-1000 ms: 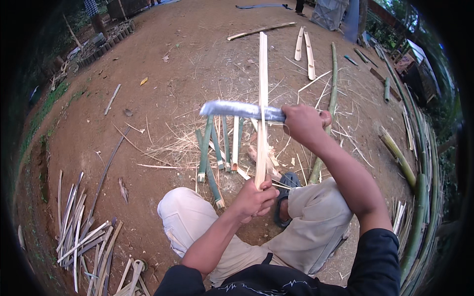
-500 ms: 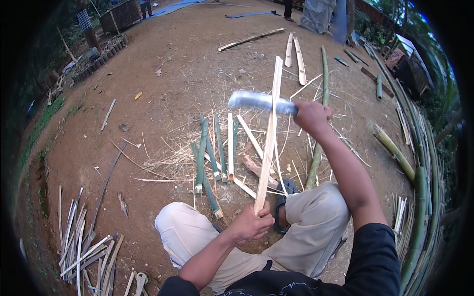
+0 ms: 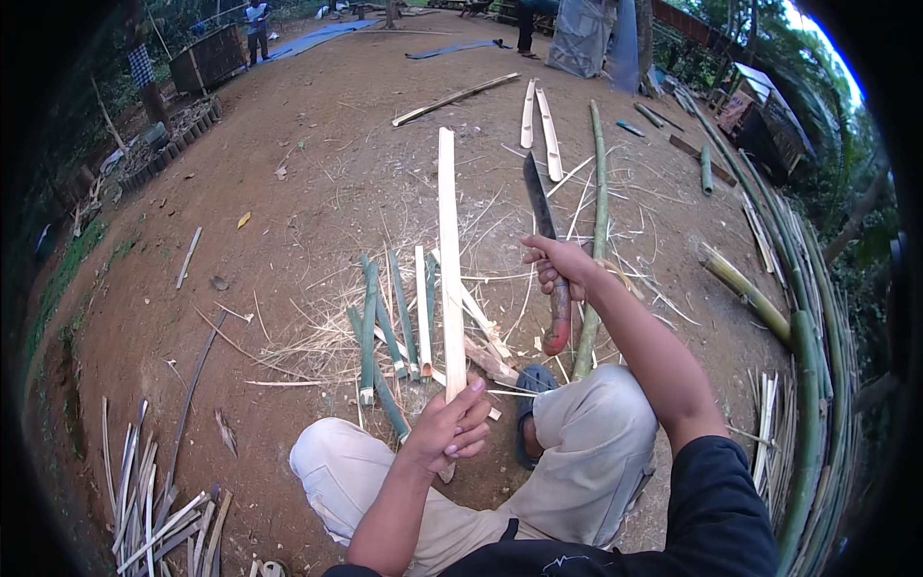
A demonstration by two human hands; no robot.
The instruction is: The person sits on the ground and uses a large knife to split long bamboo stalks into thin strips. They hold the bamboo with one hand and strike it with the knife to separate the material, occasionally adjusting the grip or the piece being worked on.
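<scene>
Pointing away from the person, a pale bamboo strip (image 3: 450,260) stands out above the left hand (image 3: 448,423), its long axis running almost straight up the view, with a short end showing below the fist. The left fingers are wrapped around it near that lower end, between and just beyond the knees (image 3: 336,462). To its right, apart from the strip, the right hand (image 3: 562,264) grips a knife (image 3: 540,197) where blade meets handle; the tip aims away and slightly left, the red-brown handle back toward the person.

At the far left is a dark box (image 3: 209,56), its inside hidden from this angle. Two split bamboo pieces (image 3: 548,135) lie beyond the knife, hollow and trough-shaped.

The strip is flat, straight and smooth. Thin, curly shavings (image 3: 317,332) litter the brown dirt ground (image 3: 317,240) around green-skinned bamboo sticks (image 3: 369,337). A round green pole (image 3: 598,183) lies lengthwise to the right, and narrow strips are heaped in a loose pile (image 3: 144,500) at lower left.
</scene>
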